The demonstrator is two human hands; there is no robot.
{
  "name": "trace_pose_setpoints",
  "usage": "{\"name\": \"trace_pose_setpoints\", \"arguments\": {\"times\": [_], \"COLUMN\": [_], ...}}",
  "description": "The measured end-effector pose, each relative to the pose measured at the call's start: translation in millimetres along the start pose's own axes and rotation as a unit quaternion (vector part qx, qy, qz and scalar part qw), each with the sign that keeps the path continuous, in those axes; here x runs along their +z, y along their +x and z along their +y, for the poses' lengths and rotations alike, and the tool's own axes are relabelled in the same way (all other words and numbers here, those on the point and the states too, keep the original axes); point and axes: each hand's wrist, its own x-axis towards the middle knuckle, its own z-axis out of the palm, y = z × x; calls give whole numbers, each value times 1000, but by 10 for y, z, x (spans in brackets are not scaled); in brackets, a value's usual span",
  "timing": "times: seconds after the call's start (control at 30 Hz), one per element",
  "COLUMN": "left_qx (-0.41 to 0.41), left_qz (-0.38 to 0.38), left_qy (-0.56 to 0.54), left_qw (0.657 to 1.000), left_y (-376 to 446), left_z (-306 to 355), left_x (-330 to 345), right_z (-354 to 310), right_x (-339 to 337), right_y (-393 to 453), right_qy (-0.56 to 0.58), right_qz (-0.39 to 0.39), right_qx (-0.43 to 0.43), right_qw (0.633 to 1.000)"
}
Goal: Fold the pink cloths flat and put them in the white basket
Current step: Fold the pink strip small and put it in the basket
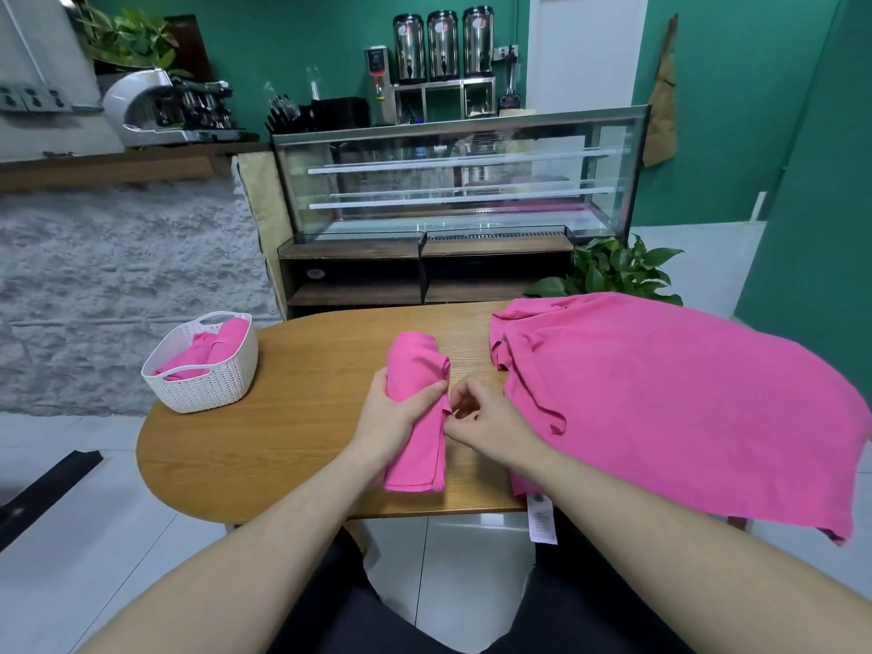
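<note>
Folded pink cloth [417, 408] lies lengthwise at the middle of the wooden table [264, 446], a narrow strip running from the near edge toward the far side, its far end bunched into a loose roll. Left hand [394, 410] wraps the strip around its middle — fingers behind the left edge, thumb laid across the top face. Right hand [476, 415] sits just beside the cloth's right edge, fingers curled in, fingertips pinching the cloth's layered edge at about the strip's midpoint; how much fabric sits in the pinch is hard to read from this angle. White basket [203, 370] stands at the far left corner of the table, well apart from the hands, woven-pattern walls, handle cutout on the near side; pink cloths in the basket [214, 344] already fill part of it, crumpled toward the far side. Large unfolded pink cloth [670, 408] covers the right part of the table — spread open, rumpled along its left border, draped over the near and right edges. A white tag [542, 521] hangs from its near hem below the table edge. Potted plant [613, 271] behind the far right of the table; glass display case [453, 177] beyond.
</note>
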Motion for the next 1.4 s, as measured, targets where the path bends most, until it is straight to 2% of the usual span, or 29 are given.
{"name": "trace_pose_setpoints", "arguments": {"times": [0.1, 0.23, 0.3, 0.37, 0.47, 0.53, 0.57, 0.67, 0.73, 0.77, 0.87, 0.97, 1.03, 1.1, 1.23, 1.33, 1.4], "left_qx": [2, 0, -13, -18, -21, -21, -27, -64, -80, -88, -114, -143, -145, -98, 14, 37, 52], "left_qz": [-23, -33, -66, -101, -115, -109, -106, -99, -90, -86, -74, -86, -101, -110, -140, -194, -237], "left_qy": [-8, 7, 18, 49, 93, 99, 89, 51, 47, 41, -8, -5, 62, 154, 250, 323, 394], "left_qw": [1000, 999, 998, 994, 989, 989, 990, 992, 992, 992, 991, 986, 982, 977, 958, 925, 886], "left_y": [-32, -58, -82, -107, -107, -99, -84, -44, -32, -30, -41, -44, -72, -92, -195, -260, -281], "left_z": [35, 63, 71, 67, 39, 50, 64, 123, 153, 167, 208, 190, 169, 137, 279, 432, 544], "left_x": [47, 19, -15, -35, -16, 6, 10, 9, 21, 35, 73, 46, 32, 7, -6, -20, -22], "right_z": [17, 59, 91, 95, 5, -70, -111, -243, -346, -410, -496, -418, -380, -377, -409, -328, -319], "right_x": [-14, -147, -256, -338, -389, -421, -438, -434, -371, -327, -159, -10, 27, 11, -195, -322, -346], "right_y": [2, 26, 29, 46, 53, 70, 87, 117, 101, 68, 3, -7, -28, -15, -24, -22, 9], "right_qy": [38, -5, 27, 191, 434, 533, 564, 615, 608, 588, 445, 316, 254, 231, 292, 295, 256], "right_qz": [19, 138, 194, 220, 226, 237, 238, 244, 229, 206, 116, 58, 35, 24, -7, -42, -56], "right_qx": [22, 71, 121, 202, 288, 278, 261, 196, 169, 154, 115, 142, 156, 171, 201, 214, 210], "right_qw": [999, 988, 973, 935, 823, 763, 747, 723, 741, 767, 880, 936, 954, 958, 935, 930, 942]}}
